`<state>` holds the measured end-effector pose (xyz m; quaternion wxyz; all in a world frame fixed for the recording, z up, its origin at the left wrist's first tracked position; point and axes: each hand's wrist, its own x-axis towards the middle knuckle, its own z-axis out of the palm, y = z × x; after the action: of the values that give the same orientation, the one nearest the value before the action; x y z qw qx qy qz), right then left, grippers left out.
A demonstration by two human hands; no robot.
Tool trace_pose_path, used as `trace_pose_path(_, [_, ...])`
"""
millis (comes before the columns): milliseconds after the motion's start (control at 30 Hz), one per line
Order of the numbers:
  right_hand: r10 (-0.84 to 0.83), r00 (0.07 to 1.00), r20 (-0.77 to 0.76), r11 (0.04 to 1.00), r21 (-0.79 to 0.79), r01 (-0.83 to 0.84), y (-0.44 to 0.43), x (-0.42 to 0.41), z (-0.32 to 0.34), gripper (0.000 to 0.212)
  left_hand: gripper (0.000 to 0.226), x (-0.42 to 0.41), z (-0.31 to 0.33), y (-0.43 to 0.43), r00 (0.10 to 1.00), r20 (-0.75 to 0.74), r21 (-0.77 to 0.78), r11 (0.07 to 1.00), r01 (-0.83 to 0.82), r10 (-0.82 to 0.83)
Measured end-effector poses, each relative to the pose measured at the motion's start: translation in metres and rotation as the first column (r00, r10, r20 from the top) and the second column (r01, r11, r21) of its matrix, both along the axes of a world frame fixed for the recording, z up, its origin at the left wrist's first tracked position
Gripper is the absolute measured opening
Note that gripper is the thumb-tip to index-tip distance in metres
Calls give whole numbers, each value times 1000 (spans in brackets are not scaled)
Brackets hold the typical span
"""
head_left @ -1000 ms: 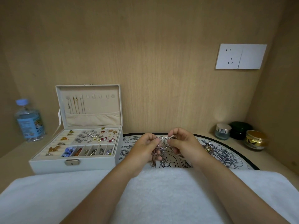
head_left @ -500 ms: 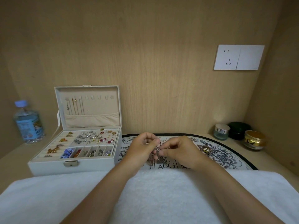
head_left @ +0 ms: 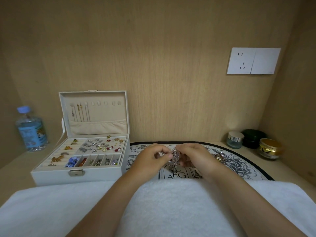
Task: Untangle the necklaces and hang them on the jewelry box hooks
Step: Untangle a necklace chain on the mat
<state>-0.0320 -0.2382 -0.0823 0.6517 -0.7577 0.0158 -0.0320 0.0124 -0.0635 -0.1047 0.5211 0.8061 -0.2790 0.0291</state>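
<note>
- Head view, centre of the frame: we see the left hand [head_left: 153,158] and the right hand [head_left: 196,155] close together above the patterned mat [head_left: 242,164]. Each pinches the tangled necklaces [head_left: 175,156] with thumb and curled fingers.
- The silvery clump hangs between the fingertips, its lower end reaching down toward the lettering on the mat. We cannot tell whether it touches the mat.
- A second ago a thin strand was drawn out across the gap between the hands. Now the gap has narrowed and the chains sit bunched in one clump, so we judge that the knot is not yet free and the picking apart goes on.
- Left of centre: the jewelry box [head_left: 77,176] stands open on the tabletop [head_left: 15,170]. In its raised lid a row of hooks [head_left: 102,103] shows, with a few hung chains [head_left: 80,112] at the left end and the hooks to the right bare. That count looks unchanged, so nothing new has been hung.
- Right of the hands: another small heap of jewelry [head_left: 219,157] lies on the mat, probably more left to sort.
- Bottom of the frame: a white towel [head_left: 171,207] lies under the forearms.
</note>
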Motion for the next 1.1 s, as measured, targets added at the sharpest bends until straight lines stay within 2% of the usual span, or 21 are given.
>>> trace_pose_path(100, [-59, 998, -38, 997, -43, 57, 5, 1, 0, 35, 17, 3, -2, -2, 997, -80, 29, 999, 14, -11])
trace_pose_path(167, [-96, 994, -47, 994, -61, 93, 5, 1, 1, 42, 19, 1, -4, -1, 986, -167, -7, 1000, 21, -22])
trace_pose_path(233, [-67, 996, -54, 995, -78, 62, 2, 0, 3, 46, 24, -2, 2, -1, 975, -220, -35, 999, -14, 6])
trace_pose_path(300, [-20, 999, -50, 999, -30, 18, -1, 0, 3, 48, 28, 0, 9, -5, 950, -305, -36, 996, -84, 69])
trace_pose_path(367, [24, 999, -32, 998, 51, -23, -4, 0, 2, 47, 24, 2, 19, -10, 872, -466, -26, 983, -181, 148])
trace_pose_path(400, [39, 999, -19, 996, 87, -37, -6, 0, 2, 46, 21, 3, 21, -11, 819, -560, -59, 980, -191, 126])
trace_pose_path(467, [74, 997, 7, 987, 143, -75, -7, -1, 2, 44, 25, 1, 21, -9, 774, -630, -301, 940, -162, -68])
trace_pose_path(533, [117, 993, 34, 972, 201, -121, -5, -1, 1, 34, 32, -3, 19, -5, 745, -592, -547, 832, -91, -307])
trace_pose_path(567, [119, 992, 33, 968, 217, -123, -4, 1, 0, 31, 31, -7, 19, -1, 744, -554, -599, 800, -44, -374])
trace_pose_path(633, [63, 998, 2, 985, 162, -62, -4, 4, -4, 35, 28, -8, 19, -1, 767, -509, -605, 796, 3, -390])
trace_pose_path(733, [-101, 992, 73, 976, -185, 113, -8, 8, -7, 33, 20, 0, 14, 3, 828, -494, -509, 860, -29, -264])
trace_pose_path(800, [-178, 974, 139, 928, -304, 213, -11, 9, -7, 25, 18, 1, 11, 5, 872, -459, -391, 920, -28, -169])
trace_pose_path(867, [-217, 968, 124, 913, -327, 246, -15, 9, -5, 22, 21, -1, 12, 4, 921, -385, -252, 967, -47, -55])
trace_pose_path(933, [-190, 980, 64, 912, -358, 200, -16, 7, -3, 29, 21, -3, 14, 4, 964, -265, -149, 986, -77, 35])
trace_pose_path(1033, [-132, 990, -41, 943, -314, 113, -15, 1, 2, 34, 18, -4, 14, 5, 989, -122, -84, 992, -94, 84])
trace_pose_path(1100, [-84, 994, -68, 954, -295, 60, -15, -1, 2, 28, 18, -4, 16, 9, 991, -104, -79, 992, -98, 89])
